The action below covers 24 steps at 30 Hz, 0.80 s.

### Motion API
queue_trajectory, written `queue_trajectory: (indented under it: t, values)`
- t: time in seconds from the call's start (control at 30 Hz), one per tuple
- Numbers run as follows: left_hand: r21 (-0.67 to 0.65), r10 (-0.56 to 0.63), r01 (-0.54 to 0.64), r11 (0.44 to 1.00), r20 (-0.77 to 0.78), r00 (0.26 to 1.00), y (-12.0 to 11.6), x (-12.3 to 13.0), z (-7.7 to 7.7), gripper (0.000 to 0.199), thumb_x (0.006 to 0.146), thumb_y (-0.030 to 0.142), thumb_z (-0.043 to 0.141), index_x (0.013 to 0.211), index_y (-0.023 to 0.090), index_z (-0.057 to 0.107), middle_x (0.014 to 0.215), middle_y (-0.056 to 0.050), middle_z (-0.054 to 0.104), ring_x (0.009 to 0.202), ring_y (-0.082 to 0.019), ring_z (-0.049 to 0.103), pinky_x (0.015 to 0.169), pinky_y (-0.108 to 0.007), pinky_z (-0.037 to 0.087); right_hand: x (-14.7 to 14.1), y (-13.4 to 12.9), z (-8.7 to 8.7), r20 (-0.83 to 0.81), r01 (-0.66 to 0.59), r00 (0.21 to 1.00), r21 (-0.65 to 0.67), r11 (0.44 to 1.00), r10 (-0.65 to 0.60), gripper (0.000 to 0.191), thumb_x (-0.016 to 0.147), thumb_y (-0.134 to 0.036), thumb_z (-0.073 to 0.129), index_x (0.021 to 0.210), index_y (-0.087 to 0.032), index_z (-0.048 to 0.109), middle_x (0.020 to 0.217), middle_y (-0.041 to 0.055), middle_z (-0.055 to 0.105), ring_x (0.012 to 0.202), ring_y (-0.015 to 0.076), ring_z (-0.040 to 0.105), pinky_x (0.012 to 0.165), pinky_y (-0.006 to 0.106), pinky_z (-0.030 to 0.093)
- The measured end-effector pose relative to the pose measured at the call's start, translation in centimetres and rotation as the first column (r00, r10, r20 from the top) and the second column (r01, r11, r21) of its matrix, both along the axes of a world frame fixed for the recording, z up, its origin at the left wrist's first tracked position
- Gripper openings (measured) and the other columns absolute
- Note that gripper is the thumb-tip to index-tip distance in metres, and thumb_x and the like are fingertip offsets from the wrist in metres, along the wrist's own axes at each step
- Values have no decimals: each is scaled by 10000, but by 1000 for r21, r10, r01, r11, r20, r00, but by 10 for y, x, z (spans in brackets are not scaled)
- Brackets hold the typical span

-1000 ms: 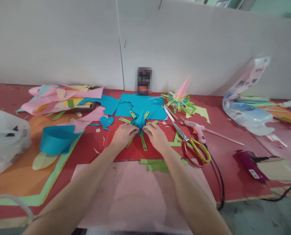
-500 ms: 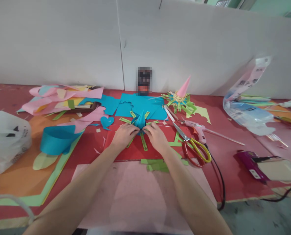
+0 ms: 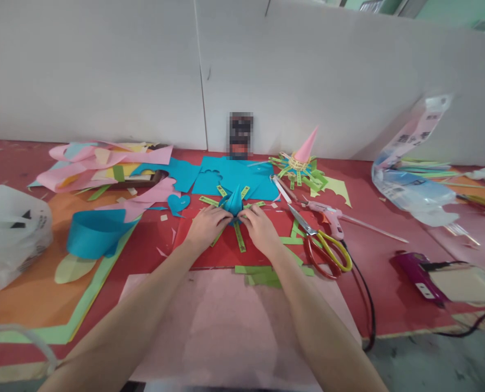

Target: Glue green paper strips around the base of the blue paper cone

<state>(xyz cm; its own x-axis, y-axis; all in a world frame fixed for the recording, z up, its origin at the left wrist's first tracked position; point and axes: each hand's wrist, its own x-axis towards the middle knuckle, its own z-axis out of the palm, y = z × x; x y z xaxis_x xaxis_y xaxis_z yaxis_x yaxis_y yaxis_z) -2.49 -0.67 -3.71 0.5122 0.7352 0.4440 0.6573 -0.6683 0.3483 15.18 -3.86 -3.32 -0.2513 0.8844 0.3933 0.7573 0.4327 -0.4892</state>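
Note:
A blue paper cone (image 3: 233,201) stands point-up in front of me, with green patterned paper strips (image 3: 240,238) spread around its base like rays. My left hand (image 3: 208,222) is closed at the cone's lower left, its fingertips pinching the near edge. From the other side my right hand (image 3: 259,222) pinches the same edge, and the two hands' fingertips almost meet. Beneath them lies a red sheet (image 3: 197,256). What the fingertips hold exactly is partly hidden. Plain green strips (image 3: 262,275) lie just below the red sheet.
Right of my hands lie scissors (image 3: 321,239) with red and yellow handles and a pink glue gun (image 3: 327,212). Behind stands a pink cone piece (image 3: 303,155). A blue paper loop (image 3: 91,234) and white plastic bag (image 3: 13,239) sit left. A purple power strip (image 3: 417,277) is far right.

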Motion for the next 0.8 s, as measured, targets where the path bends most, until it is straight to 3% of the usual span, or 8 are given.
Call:
queue_trajectory:
  t: [0.8]
  values:
    - [20, 32, -32, 999, -35, 999, -1, 0, -1, 185, 863, 285, 485, 852, 205, 652, 847, -26, 681, 798, -188, 555, 693, -307, 404, 0, 0, -1, 16, 12, 1000, 12, 1000, -12, 159, 874, -216, 432, 927, -225, 582, 903, 50, 494, 927, 186, 511, 817, 316, 433]
